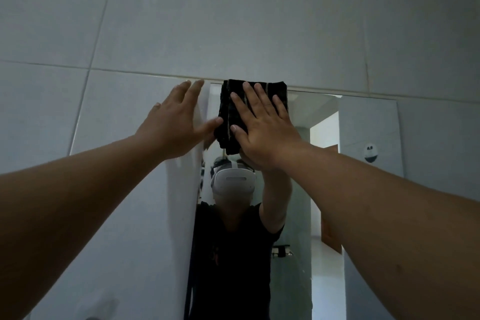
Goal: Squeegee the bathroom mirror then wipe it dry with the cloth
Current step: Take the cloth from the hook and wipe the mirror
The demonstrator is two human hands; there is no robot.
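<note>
The left forearm (78, 189) lies nearest the lens, running up from the lower left corner to the left hand (174, 122). That hand lies flat and released, fingers spread, grasping nothing; it rests on the white wall beside the mirror's left edge, thumb tip reaching toward the cloth (233, 112).

The cloth is dark, folded into a thick pad, and sits at the very top of the mirror (324, 163), its upper hem just touching the grout line where the glass meets the tiled wall (233, 21). The right hand (262, 127) presses it flat to the glass with an open palm and spread fingers, not clenched round it.

This looks like the drying half of the task; no squeegee is in view. To do it well, I judge the pad should keep even palm pressure and travel in straight overlapping passes from this top edge downward, so that no streaks are left above dried glass. The fold should stay tight, since a loose corner would drag. The bracing left hand helps steady the reach but should stay off the glass to avoid prints.

Farther right the mirror reflects a doorway and a small round fixture (371, 153). No containers are visible, so there are no contents to report.
</note>
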